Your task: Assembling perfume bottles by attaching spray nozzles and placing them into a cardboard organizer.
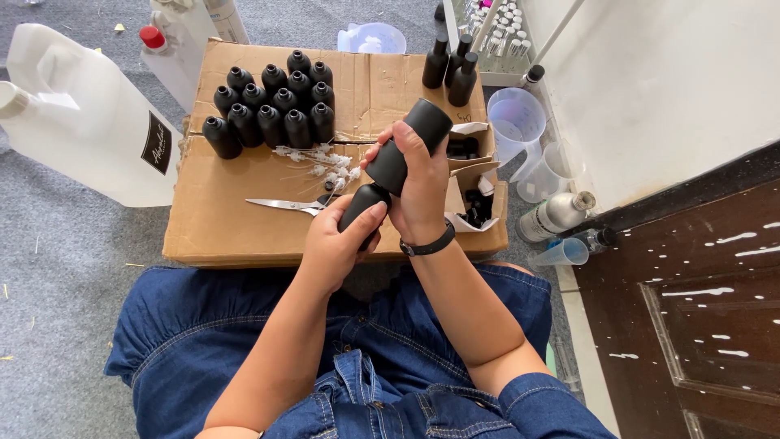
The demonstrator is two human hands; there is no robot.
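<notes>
Landmark is the flattened cardboard box (244, 219) serving as our tabletop. Left of it lies a big translucent white jug (73, 122); behind its left corner stands a smaller white jug with a red cap (162, 49). On the box's back left sits a cluster of matte black bottles (272, 102), in front of them a scatter of small white pump parts (325, 162), and scissors (292, 204) nearer the front edge.

Above the box's front right our left hand (333, 244) wraps the black cap (361, 207), fingers curled tight round it, thumb pressed on top. Our right hand (418, 191), with a dark wristband, grips the black bottle (406, 142) at mid-body, fingers closed round it; the bottle is tilted, base pointing away from us.

We judge the bottle stiff and light, its matte skin fairly grippy; hold it round the body and twist at the neck end.

Right of the box stand clear measuring cups (520, 122) and a silver bottle (556, 215); at the back right, three more black bottles (451, 65).
</notes>
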